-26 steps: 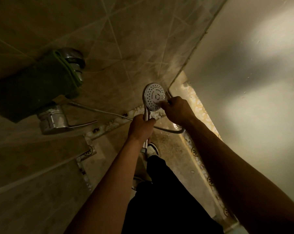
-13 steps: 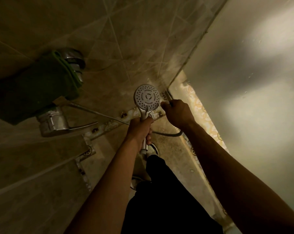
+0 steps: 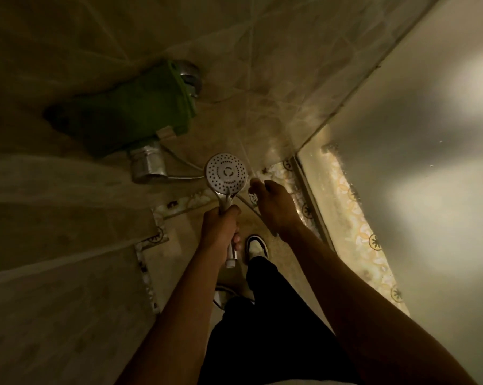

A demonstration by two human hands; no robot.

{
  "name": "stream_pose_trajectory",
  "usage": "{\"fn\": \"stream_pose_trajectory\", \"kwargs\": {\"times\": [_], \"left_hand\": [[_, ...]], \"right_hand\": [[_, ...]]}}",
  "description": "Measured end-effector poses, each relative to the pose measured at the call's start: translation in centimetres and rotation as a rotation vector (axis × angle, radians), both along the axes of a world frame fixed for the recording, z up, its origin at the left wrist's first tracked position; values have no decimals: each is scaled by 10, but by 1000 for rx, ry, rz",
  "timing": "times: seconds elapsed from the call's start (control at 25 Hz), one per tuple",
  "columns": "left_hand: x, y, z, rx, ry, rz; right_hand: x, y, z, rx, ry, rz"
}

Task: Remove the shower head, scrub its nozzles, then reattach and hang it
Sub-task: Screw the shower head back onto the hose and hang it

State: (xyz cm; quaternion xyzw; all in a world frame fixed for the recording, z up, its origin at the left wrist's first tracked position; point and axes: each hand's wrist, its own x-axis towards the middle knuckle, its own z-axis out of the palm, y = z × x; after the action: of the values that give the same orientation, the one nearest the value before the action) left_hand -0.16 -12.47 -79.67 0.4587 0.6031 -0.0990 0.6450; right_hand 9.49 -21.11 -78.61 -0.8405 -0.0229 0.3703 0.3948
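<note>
While we look down along both forearms in dim light, we find the shower head (image 3: 226,173) held out in front of the body, its round nozzle face turned up toward the camera. The left hand (image 3: 220,228) is wrapped around the handle below that face, fingers curled fully around it, and the lower end of the handle (image 3: 231,262) protrudes beneath the fist. No hose is seen attached to that lower end.

The right hand (image 3: 273,207) sits just to the right of the nozzle face, close to its rim but apart from it. Its fingers are curled inward with the thumb and fingertips drawn together near the face. We cannot tell whether they pinch any small item; the light is too low.

On the tiled wall (image 3: 262,51) to the left we see a chrome tap (image 3: 147,166) with a thin lever pointing toward the shower head. A green cloth (image 3: 140,115) is draped over the fitting above the tap, and a second chrome fitting (image 3: 190,75) shows at the upper right edge of the cloth. A thin hose (image 3: 179,159) runs from the tap area and passes behind the nozzle face.

A frosted glass panel (image 3: 415,162) occupies the right side, with a patterned tile strip visible along its lower edge. Below the hands we see black trousers (image 3: 265,329) and a white-and-black shoe (image 3: 257,247) on the floor.
</note>
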Motion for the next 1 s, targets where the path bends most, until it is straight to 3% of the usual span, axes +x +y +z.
{"fn": "stream_pose_trajectory", "kwargs": {"times": [0.32,0.72,1.0], "left_hand": [[-75,21,20,-16,-26,291],[-122,34,31,-5,-38,449],[-133,38,36,-14,-54,479]], "right_hand": [[-51,43,31,309,21,5],[-55,73,39,256,-56,-20],[-59,66,39,100,17,43]]}}
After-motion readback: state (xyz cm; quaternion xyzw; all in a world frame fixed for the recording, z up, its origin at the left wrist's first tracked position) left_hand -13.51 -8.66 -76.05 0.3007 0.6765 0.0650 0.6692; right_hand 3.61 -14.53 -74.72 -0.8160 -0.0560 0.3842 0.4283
